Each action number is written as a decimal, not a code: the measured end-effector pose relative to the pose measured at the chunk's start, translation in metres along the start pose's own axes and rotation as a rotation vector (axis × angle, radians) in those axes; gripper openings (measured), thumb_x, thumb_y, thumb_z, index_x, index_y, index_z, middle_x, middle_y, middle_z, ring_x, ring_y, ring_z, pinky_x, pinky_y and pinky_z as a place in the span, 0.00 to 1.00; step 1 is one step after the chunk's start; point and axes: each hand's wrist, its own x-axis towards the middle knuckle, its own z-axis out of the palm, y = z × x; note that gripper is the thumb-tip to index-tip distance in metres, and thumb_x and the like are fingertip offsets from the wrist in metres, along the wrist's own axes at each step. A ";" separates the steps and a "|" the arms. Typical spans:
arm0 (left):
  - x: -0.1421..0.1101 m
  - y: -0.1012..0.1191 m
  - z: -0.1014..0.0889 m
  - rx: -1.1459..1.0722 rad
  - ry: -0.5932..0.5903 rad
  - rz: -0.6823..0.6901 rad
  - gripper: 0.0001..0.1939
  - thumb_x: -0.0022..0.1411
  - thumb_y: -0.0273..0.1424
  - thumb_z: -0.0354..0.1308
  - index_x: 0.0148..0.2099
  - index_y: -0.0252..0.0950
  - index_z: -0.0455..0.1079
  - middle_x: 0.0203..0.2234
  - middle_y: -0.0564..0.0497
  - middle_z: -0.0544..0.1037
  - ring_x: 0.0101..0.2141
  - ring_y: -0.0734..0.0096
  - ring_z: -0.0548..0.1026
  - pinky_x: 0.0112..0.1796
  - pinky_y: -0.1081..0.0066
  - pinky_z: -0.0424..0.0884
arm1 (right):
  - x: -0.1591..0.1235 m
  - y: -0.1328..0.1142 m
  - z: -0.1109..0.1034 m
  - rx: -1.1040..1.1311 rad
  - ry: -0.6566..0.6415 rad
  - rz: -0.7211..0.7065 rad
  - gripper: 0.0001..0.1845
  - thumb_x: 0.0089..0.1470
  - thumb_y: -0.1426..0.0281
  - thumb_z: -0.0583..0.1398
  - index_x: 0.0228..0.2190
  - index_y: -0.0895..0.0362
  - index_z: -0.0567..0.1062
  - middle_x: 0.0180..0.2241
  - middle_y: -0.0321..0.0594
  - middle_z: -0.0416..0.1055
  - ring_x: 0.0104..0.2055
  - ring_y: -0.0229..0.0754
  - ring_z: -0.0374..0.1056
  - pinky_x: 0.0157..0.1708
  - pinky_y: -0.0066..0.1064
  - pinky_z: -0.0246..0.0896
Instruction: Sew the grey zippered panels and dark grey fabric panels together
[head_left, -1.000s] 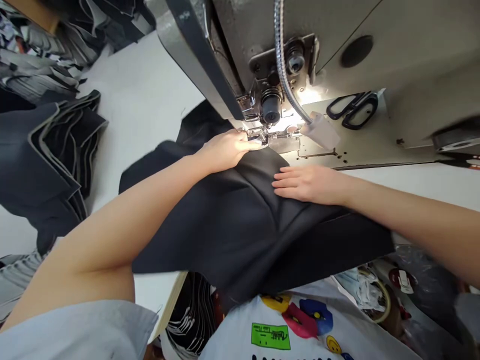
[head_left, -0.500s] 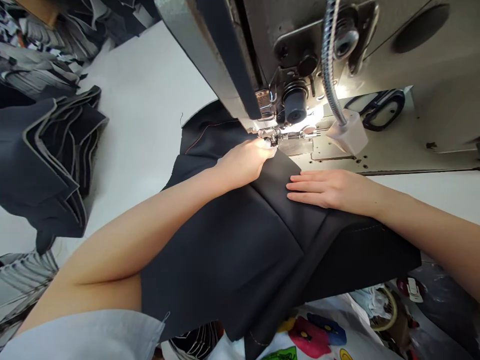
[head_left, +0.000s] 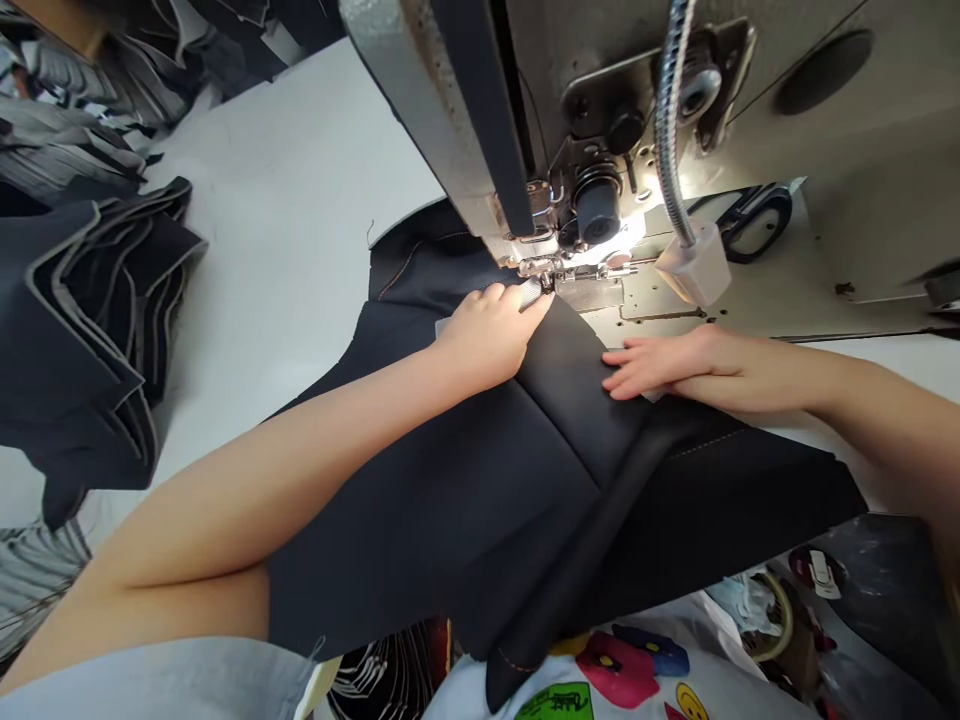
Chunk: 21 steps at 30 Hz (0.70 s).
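Observation:
A large dark fabric piece (head_left: 450, 490) with seams and orange topstitching lies under the sewing machine's presser foot (head_left: 547, 280) and drapes over the table's front edge. My left hand (head_left: 487, 335) is closed on the fabric just left of the foot, fingers bent and thumb pointing at the needle area. By its fingertips shows a small pale mesh-like patch (head_left: 531, 291). To the right, my right hand (head_left: 667, 362) rests its outstretched fingers on the fabric's edge; its thumb is hidden.
A folded stack of dark fabric pieces (head_left: 90, 330) lies on the white table (head_left: 277, 200) at left. Black-handled scissors (head_left: 757, 222) lie on the machine bed behind a lamp (head_left: 694, 262) on a flexible metal neck. A flower-printed cloth (head_left: 622, 670) is below the fabric.
My right hand has shifted right and turned, its fingers now nearer the fabric's edge. The left hand's fingers have drawn back slightly, baring the mesh patch. The view has shifted slightly.

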 end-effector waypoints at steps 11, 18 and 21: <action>0.017 -0.014 -0.023 -0.025 -0.317 0.088 0.41 0.62 0.26 0.51 0.74 0.34 0.41 0.34 0.44 0.80 0.29 0.62 0.76 0.35 0.69 0.68 | 0.083 -0.055 0.093 -0.481 -0.017 -0.031 0.46 0.58 0.47 0.60 0.64 0.68 0.63 0.67 0.60 0.56 0.69 0.65 0.52 0.67 0.55 0.49; 0.024 -0.008 -0.017 -0.145 -0.307 0.079 0.38 0.62 0.25 0.44 0.73 0.29 0.44 0.42 0.42 0.79 0.38 0.61 0.78 0.35 0.71 0.70 | 0.090 -0.060 0.100 -0.474 0.025 0.056 0.45 0.58 0.46 0.60 0.62 0.68 0.65 0.65 0.59 0.60 0.69 0.64 0.53 0.67 0.52 0.51; 0.027 -0.003 -0.016 -0.265 -0.255 0.036 0.34 0.64 0.26 0.42 0.72 0.28 0.49 0.46 0.41 0.79 0.43 0.59 0.78 0.39 0.70 0.72 | 0.102 -0.058 0.104 -0.483 0.058 0.084 0.42 0.59 0.47 0.58 0.60 0.70 0.68 0.64 0.62 0.62 0.67 0.64 0.57 0.67 0.52 0.50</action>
